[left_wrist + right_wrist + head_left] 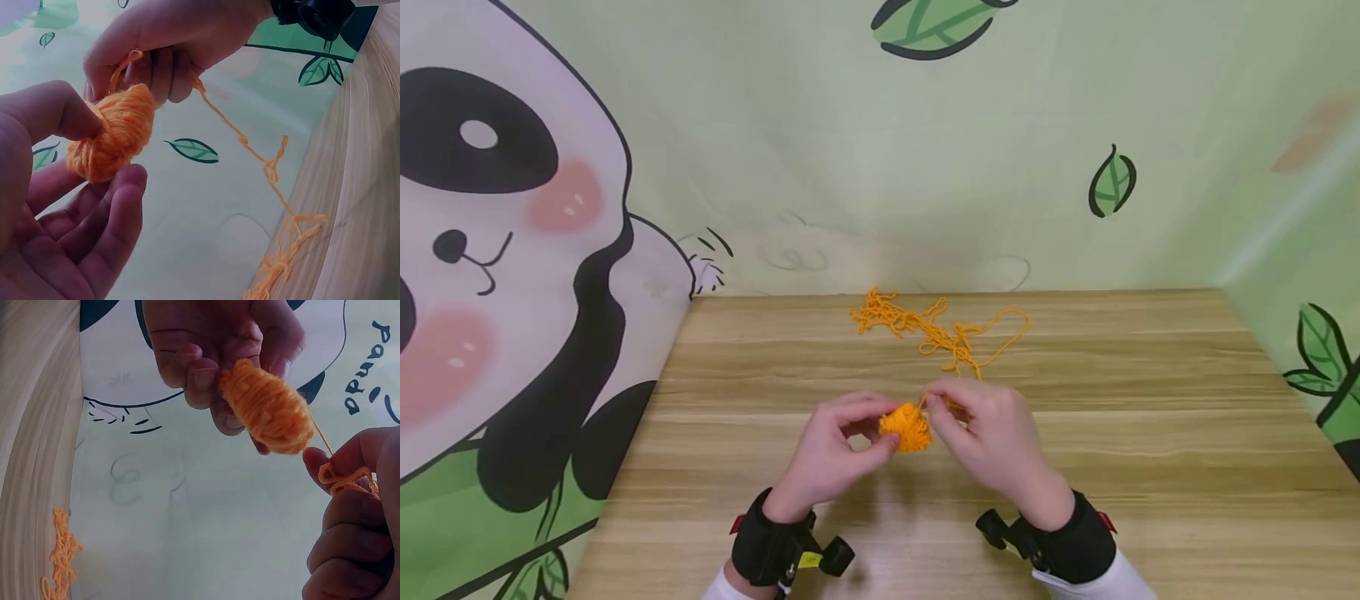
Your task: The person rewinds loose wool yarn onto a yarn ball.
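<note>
A small ball of orange yarn [907, 428] is held by my left hand [841, 446], between thumb and fingers, above the table. In the left wrist view the wound yarn ball [119, 134] shows its strands wrapped side by side. My right hand [994, 433], just right of the ball, pinches the strand that leads off it. The right wrist view shows that short taut strand [322, 437] and loops of yarn [344, 478] bunched in the right fingers. From the right hand a loose strand [228, 125] runs down to the yarn on the table.
A tangled heap of loose orange yarn [925, 327] lies at the back of the wooden table [760, 367], close to the wall. A green backdrop [820, 150] with a panda and leaves stands behind and at both sides. Each wrist wears a black camera band [771, 542].
</note>
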`<state>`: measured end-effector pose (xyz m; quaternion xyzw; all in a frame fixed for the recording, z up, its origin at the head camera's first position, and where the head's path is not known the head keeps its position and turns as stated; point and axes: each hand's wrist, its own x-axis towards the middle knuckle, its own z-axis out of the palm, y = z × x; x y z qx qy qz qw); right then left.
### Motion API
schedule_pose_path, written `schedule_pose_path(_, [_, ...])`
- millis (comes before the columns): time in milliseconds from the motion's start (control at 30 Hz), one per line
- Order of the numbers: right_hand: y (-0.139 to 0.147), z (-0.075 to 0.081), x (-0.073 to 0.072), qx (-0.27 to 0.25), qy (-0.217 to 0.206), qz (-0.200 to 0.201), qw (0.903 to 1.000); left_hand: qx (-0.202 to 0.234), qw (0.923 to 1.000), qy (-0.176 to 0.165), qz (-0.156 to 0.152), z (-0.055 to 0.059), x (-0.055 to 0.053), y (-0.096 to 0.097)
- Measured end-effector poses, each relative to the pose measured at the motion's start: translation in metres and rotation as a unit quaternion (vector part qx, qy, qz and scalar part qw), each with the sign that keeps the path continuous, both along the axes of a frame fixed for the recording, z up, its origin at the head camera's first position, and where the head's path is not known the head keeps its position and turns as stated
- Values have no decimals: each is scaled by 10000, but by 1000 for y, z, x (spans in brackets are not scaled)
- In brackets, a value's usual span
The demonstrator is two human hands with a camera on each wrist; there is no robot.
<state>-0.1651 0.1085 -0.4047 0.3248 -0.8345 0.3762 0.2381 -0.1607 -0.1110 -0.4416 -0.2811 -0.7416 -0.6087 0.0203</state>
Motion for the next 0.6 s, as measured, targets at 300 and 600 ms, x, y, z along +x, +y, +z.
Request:
schedule_pose_path(300, [0, -6, -4, 80, -284, -82, 9995, 309, 9990, -14, -312, 2, 2, -2])
schedule_pose_path(600, [-3, -13, -7, 37, -998, 222, 9948, 446, 9978, -91, -485, 5, 4, -4])
